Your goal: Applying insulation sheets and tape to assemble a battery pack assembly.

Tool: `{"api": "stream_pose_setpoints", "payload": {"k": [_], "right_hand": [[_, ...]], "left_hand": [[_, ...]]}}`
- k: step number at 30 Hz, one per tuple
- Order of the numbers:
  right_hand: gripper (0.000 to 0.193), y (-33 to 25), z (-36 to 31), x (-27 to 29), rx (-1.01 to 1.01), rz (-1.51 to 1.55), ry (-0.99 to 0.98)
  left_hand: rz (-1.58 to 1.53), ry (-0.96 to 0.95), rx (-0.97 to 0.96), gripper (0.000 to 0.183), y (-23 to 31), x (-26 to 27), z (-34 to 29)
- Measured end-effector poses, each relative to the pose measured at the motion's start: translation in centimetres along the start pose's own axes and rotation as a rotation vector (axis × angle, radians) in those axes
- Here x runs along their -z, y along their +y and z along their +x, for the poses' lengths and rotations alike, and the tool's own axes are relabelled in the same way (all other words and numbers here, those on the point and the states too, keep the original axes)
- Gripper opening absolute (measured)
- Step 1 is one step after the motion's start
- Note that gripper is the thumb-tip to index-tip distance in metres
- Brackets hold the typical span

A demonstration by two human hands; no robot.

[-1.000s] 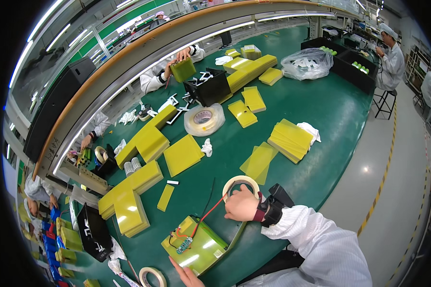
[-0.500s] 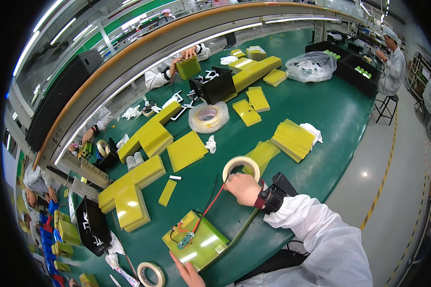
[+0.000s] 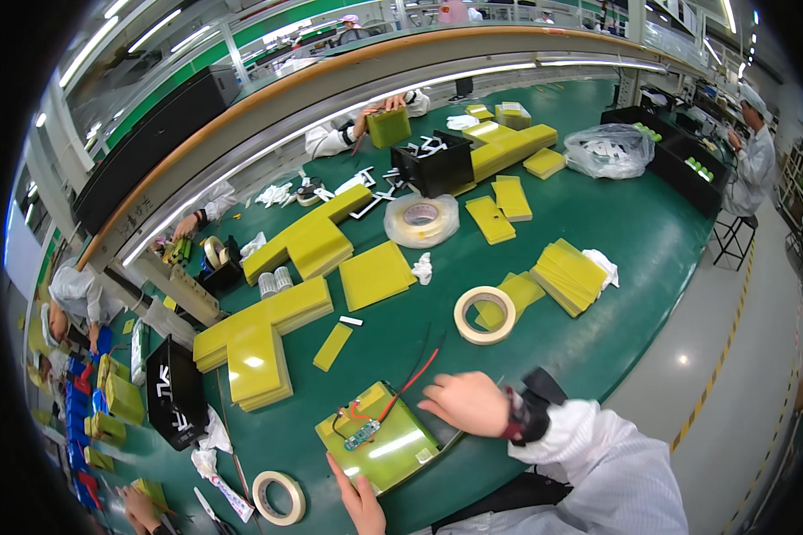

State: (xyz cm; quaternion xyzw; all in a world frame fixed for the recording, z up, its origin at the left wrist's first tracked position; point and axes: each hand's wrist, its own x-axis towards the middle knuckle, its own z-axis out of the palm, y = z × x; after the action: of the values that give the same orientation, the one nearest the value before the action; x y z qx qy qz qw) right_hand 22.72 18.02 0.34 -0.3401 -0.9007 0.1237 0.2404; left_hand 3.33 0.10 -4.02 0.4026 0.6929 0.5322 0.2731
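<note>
Resting straightened, ungripping fingers [image 3: 342, 481] along the near-left edge of a shiny yellow-green rectangular battery pack [image 3: 406, 453], the left hand [image 3: 361, 506] flanks it on the green worktop [image 3: 562, 348]. The right hand [image 3: 467, 403], fingers curled, hovers near its red wire [image 3: 417, 374]; whether it holds anything, I cannot tell.

Tape [image 3: 484, 339] beyond pack [image 3: 401, 452], apparently on sheets [image 3: 525, 292]

A green table [image 3: 616, 312] fills the middle; a lit tube [image 3: 602, 64] runs beneath the orange-edged far shelf [image 3: 375, 73]. At right, a black stool [image 3: 742, 220] stands on grey floor [image 3: 665, 392].
</note>
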Motion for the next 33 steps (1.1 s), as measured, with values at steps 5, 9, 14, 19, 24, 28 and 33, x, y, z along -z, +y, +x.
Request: {"api": "stream_pose_setpoints", "payload": {"k": [5, 9, 14, 19, 24, 28, 33], "right_hand": [[0.026, -1.0, -4.1, 0.3, -0.044, -0.089, -0.008], [0.018, 1.2, -2.9, -2.2, 0.060, -0.031, 0.060], [0.023, 1.0, 0.3, -3.3, 0.123, 0.025, -0.100], [0.045, 0.5, 1.9, -4.3, 0.054, 0.134, -0.125], [0.059, 0.7, 2.1, -6.9, -0.023, 0.805, 0.095], [0.052, 1.0, 2.0, -9.2, -0.269, 1.192, 0.119], [0.050, 1.3, 2.7, -9.9, -0.547, 1.545, 0.044]], "left_hand": [[0.035, -0.026, -0.032, 0.056, 0.6, 0.0, -0.2], [0.039, -0.007, -0.067, 0.056, 0.3, -0.4, -0.1], [0.114, -0.034, -0.065, 0.055, 0.3, -0.3, 0.0], [0.013, -0.031, -0.083, 0.056, -0.7, -0.2, 0.2], [-0.079, 0.142, -0.042, 0.049, -0.2, -0.9, 0.8], [-0.559, -0.027, 0.184, 0.052, -0.2, -0.5, 2.7], [-0.717, -0.014, 0.218, 0.054, -1.3, -1.1, 3.7]]}}
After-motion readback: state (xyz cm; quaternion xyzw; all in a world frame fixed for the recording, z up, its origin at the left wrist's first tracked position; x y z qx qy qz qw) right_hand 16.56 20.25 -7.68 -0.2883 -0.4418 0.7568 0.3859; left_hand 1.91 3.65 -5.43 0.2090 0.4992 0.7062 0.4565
